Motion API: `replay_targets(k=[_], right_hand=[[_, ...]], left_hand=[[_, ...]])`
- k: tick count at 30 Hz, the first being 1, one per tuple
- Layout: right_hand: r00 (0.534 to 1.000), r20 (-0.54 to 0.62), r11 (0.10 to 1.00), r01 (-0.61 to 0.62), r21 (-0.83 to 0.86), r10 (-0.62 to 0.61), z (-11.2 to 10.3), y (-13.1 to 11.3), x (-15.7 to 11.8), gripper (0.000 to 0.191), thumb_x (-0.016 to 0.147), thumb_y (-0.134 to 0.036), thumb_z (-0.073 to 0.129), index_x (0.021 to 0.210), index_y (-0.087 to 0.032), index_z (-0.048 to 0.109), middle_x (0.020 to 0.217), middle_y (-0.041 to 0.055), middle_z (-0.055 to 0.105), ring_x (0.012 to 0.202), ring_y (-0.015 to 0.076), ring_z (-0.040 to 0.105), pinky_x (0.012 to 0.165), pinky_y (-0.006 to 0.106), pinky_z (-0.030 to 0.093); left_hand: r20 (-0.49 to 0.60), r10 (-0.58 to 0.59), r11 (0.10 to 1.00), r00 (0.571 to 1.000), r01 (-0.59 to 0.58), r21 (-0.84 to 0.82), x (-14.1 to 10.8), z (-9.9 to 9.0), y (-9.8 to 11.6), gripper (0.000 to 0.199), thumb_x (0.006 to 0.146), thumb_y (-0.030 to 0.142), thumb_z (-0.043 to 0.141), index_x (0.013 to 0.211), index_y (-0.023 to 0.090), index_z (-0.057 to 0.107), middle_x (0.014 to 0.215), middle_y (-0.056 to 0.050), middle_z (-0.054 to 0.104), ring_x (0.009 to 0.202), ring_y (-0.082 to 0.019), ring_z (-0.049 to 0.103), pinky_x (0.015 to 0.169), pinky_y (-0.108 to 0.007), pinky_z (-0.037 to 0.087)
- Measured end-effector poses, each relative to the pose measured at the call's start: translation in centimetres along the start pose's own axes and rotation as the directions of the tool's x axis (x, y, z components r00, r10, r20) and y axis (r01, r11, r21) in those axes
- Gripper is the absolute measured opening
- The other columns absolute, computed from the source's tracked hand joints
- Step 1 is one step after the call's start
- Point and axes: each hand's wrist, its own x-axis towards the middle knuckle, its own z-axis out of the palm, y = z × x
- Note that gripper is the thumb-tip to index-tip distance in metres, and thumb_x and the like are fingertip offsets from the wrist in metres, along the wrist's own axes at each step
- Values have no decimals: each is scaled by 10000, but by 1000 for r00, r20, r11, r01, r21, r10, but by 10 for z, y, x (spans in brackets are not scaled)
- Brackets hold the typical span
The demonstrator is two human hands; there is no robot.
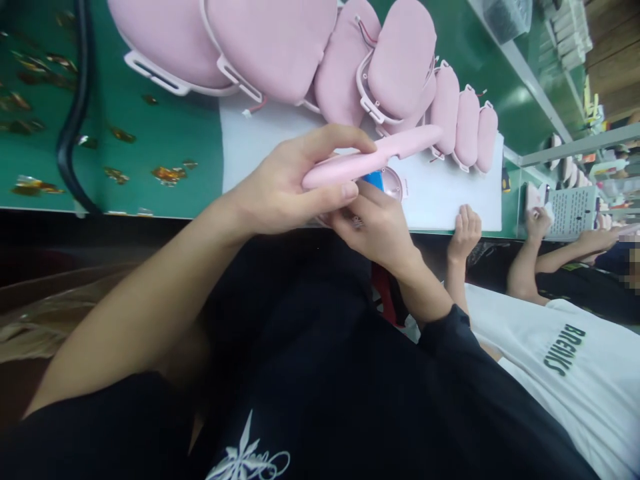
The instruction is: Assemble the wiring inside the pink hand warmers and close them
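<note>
My left hand (285,187) grips a pink plastic shell (373,159) between thumb and fingers. The shell is turned nearly edge-on, and a small notch shows in its lower rim. Just beneath it, my right hand (377,223) is closed with curled fingers around a pink housing (395,183), its inner side partly visible. A blue block (374,179) shows beside that housing, under the shell. Most of the housing is hidden by my fingers and the shell.
Several pink padded pieces (273,43) with slotted rims lie along the white sheet (450,200). Amber film scraps (170,175) and a black cable (75,133) are on the green table at left. A co-worker's hand (467,230) rests at the sheet's right edge.
</note>
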Motion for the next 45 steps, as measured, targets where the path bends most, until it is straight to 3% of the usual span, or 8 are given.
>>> replay_targets(k=[5,10,16,24,32,39,45], right_hand=[[999,-23,993,28,111,-26,-19,19,-7,190,1093,-229,563,1022,-176,732,927,37,766,849,149,727,786,259,596],[999,23,979,-30,202,26,-18,29,-15,121,1081,-191,604,1047,-182,720,992,32,782,922,148,740,851,266,600],[997,75,996,-5,88,-1,-14,32,-16,189,1112,-211,532,1144,-198,718,1060,58,757,1017,194,733,943,357,629],[998,23,998,56,34,-57,-3,40,-18,211,1136,-263,462,1145,-193,661,1026,72,704,979,218,692,912,416,636],[999,36,991,37,-129,-33,-8,26,-19,265,1140,-244,401,1078,-176,650,951,78,649,901,224,647,841,415,624],[982,176,988,-37,-147,63,-21,11,-12,341,1106,-152,311,1027,-187,641,916,94,610,972,281,640,958,509,608],[988,154,980,23,-198,8,-14,11,-23,359,1119,-148,348,1099,-189,704,948,93,684,956,258,666,913,455,623]], left_hand=[[-15,-36,996,999,37,78,0,0,3,391,1005,395,625,1369,255,631,1370,-39,709,1225,-256,687,1080,-439,588],[-18,-43,994,999,45,95,2,3,2,421,1017,446,630,1386,244,623,1434,-31,683,1285,-247,663,1168,-437,540],[-14,-29,994,999,30,102,1,3,-1,446,1012,479,641,1397,255,620,1425,-31,684,1276,-251,659,1155,-446,545],[-18,-7,996,1000,8,93,1,3,1,427,1017,424,631,1384,205,630,1400,-52,694,1268,-251,669,1132,-430,550],[-14,-30,994,999,32,106,0,3,-2,449,1000,439,642,1407,247,619,1439,-42,677,1242,-252,667,1162,-442,525],[1,-31,991,1000,31,127,-1,3,-2,475,986,413,627,1418,216,616,1434,-78,680,1251,-277,658,1149,-462,526],[-4,-11,990,1000,11,144,-2,3,-5,475,993,452,641,1418,241,628,1416,-63,687,1256,-284,661,1116,-459,554]])
